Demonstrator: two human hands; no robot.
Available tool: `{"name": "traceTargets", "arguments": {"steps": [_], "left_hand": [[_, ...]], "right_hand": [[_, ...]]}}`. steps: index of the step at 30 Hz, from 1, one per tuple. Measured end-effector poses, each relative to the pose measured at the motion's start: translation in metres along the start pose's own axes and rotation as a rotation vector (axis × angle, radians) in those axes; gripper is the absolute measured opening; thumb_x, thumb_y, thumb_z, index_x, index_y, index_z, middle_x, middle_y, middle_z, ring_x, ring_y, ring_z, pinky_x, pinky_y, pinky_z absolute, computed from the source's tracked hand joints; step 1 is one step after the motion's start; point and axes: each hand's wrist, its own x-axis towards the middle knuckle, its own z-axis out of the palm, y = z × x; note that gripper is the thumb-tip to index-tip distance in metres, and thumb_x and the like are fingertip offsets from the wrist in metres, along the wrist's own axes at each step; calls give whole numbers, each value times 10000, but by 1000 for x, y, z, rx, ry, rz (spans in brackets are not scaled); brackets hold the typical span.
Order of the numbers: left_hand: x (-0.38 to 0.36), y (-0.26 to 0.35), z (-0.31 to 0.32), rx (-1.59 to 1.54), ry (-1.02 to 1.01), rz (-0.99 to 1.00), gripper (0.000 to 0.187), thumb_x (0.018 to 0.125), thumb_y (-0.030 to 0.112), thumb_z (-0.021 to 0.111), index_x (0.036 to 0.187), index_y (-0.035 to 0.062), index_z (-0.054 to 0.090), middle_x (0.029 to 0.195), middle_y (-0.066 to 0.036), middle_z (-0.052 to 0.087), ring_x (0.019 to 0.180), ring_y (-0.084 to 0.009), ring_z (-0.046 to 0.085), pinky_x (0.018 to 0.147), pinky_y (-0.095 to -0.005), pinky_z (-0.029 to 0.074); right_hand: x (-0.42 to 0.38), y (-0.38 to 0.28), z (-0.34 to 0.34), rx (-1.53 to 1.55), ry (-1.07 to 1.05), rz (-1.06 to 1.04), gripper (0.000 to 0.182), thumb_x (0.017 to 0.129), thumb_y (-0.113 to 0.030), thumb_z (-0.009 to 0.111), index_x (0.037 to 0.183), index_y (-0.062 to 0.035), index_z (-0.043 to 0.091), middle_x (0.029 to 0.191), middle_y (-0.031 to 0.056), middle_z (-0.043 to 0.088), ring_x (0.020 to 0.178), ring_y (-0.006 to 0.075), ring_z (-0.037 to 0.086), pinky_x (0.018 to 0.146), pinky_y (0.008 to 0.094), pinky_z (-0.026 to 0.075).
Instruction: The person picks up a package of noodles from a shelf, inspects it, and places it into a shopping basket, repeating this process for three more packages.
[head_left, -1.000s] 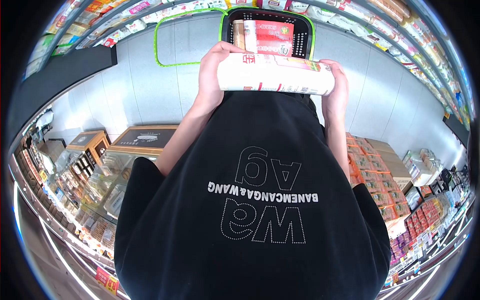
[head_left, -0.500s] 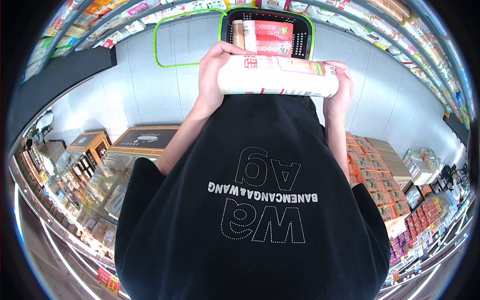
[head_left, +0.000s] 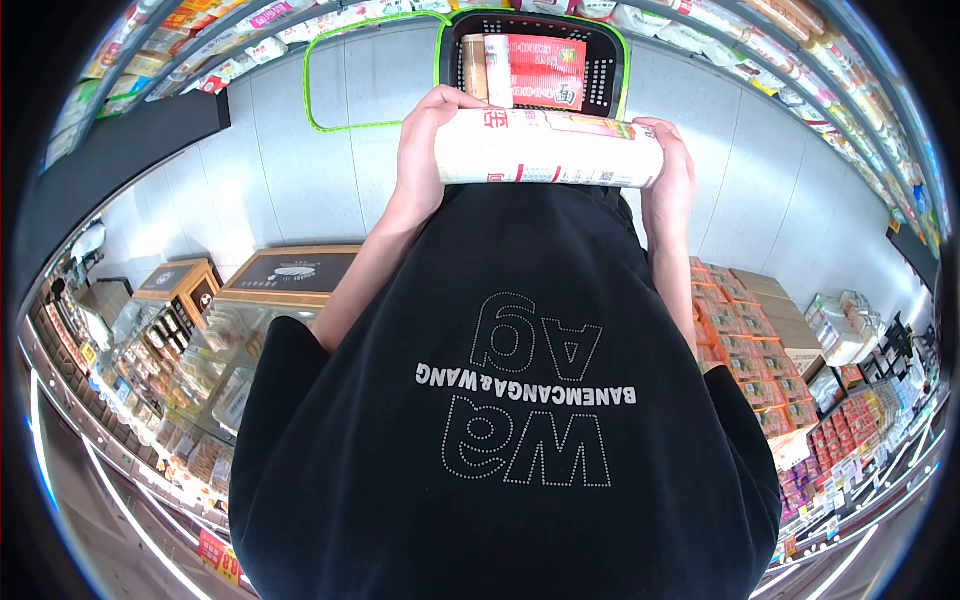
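Note:
A long white cylindrical pack of dried noodles (head_left: 550, 148) with red and pink printing lies crosswise in front of my black shirt. My left hand (head_left: 424, 135) is closed around its left end, the thumb side along the top edge. On the other end, my right hand (head_left: 670, 165) grips with fingers wrapped over the tip. Small print and a square code show on the side facing me. Just beyond it stands a black shopping basket (head_left: 606, 72) with a green rim. Inside are a red pack with a noodle character (head_left: 545, 72), a white roll (head_left: 497, 75) and a brownish roll (head_left: 474, 72).
The basket's green handle loop (head_left: 310, 85) leans out to the left over pale floor tiles (head_left: 290, 185). Shelves of bagged goods (head_left: 740, 60) curve along the far side. Stacked orange boxes (head_left: 740, 325) stand at right, a wooden-framed display case (head_left: 290, 272) at left.
The noodle pack has turned slightly in my hands, bringing more of the small print and square code into view. My right hand has shifted a little left with its end.

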Motion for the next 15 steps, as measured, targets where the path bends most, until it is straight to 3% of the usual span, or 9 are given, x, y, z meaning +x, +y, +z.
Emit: {"name": "traceTargets", "arguments": {"steps": [15], "left_hand": [[17,12,-3,-2,-23,69,319,884,195,370,933,-31,588,938,-145,663,885,-171,611,819,-291,477]], "right_hand": [[19,-13,8,62,-110,-59,267,965,-191,466,1024,18,620,968,67,629,893,109,577,809,237,443]]}}
